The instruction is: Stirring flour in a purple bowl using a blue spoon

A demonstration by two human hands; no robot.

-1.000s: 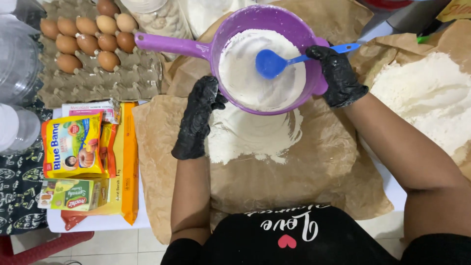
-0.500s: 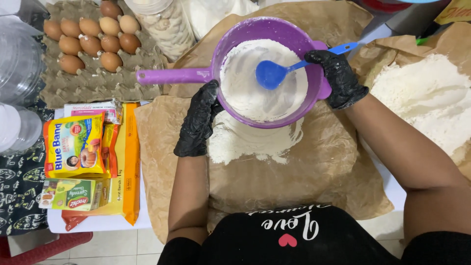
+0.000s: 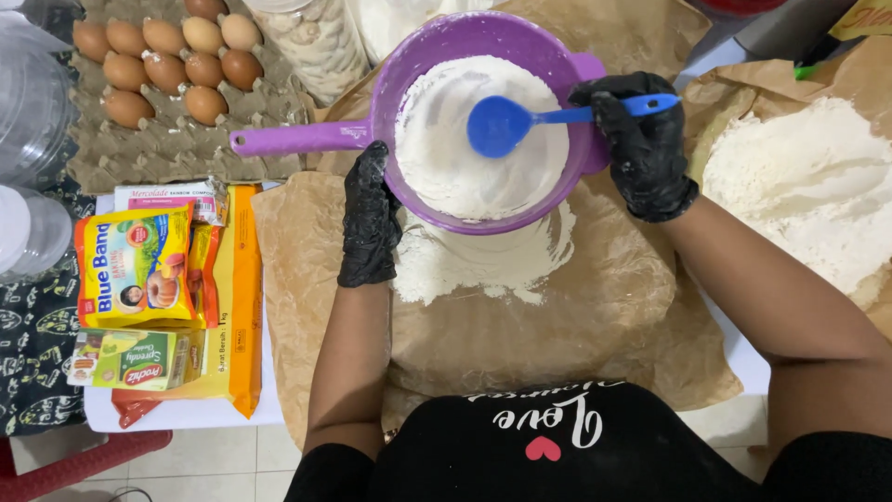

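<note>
Two black-gloved hands are working over a purple sieve (image 3: 400,84) that is hanging above a sheet of brown paper (image 3: 576,316) spread on the bench (image 3: 186,414). The left hand (image 3: 369,218) is pressing against the sieve's outer wall just below where the long purple handle (image 3: 297,138) joins the bowl; its fingers are lying flat and close together along the plastic rather than curling round anything. The right hand (image 3: 646,139) is sitting at the sieve's far rim, its grip pinching the shaft of a blue spoon (image 3: 502,125), whose bowl is resting on the white flour (image 3: 446,158) inside the sieve. Beneath the sieve, a low mound of sifted flour (image 3: 465,265) is lying on the paper, partly hidden by the sieve's bowl.

To the right, a bigger heap of flour (image 3: 808,186) is resting on a second piece of brown paper (image 3: 725,102). At the upper left, brown eggs (image 3: 167,60) are sitting in a grey cardboard tray (image 3: 186,158), with clear plastic containers (image 3: 32,121) just beside it at the frame's edge. Nearer on the left, a yellow sachet (image 3: 135,265) is lying on top of a long orange packet (image 3: 243,297), and a small green and yellow box (image 3: 135,358) is lying just below the sachet. A black garment with a small red heart (image 3: 544,449) is filling the bottom of the view.
</note>
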